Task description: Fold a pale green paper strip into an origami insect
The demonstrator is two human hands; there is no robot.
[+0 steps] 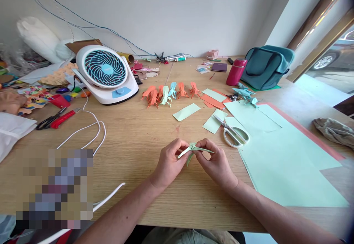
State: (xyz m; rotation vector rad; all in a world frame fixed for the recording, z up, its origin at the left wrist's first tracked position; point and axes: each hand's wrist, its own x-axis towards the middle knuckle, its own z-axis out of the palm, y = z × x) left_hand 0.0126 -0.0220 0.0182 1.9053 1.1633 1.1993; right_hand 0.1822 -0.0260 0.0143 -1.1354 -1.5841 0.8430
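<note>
Between my two hands, a little above the wooden table, is a light green folded paper figure (pixel 193 148) with narrow pointed limbs spreading to both sides and one downward. My left hand (pixel 172 160) pinches its left part between thumb and fingers. My right hand (pixel 212 159) grips the right part in the same way. Fingertips hide some of the folds. Close to my right hand lie silver-handled scissors (pixel 235 136), resting partly on a cut green paper piece (pixel 214 123). Beyond my hands stand several finished-looking folded paper figures, among them a green one (pixel 165 96) and a blue one (pixel 173 90).
Large green sheets (pixel 284 166) cover the right of the table. A white fan (pixel 106 70) stands at the back left, with red-handled cutters (pixel 65 118) and a white cable (pixel 96 126) nearby. A pink bottle (pixel 236 72) and teal bag (pixel 267 68) stand back right.
</note>
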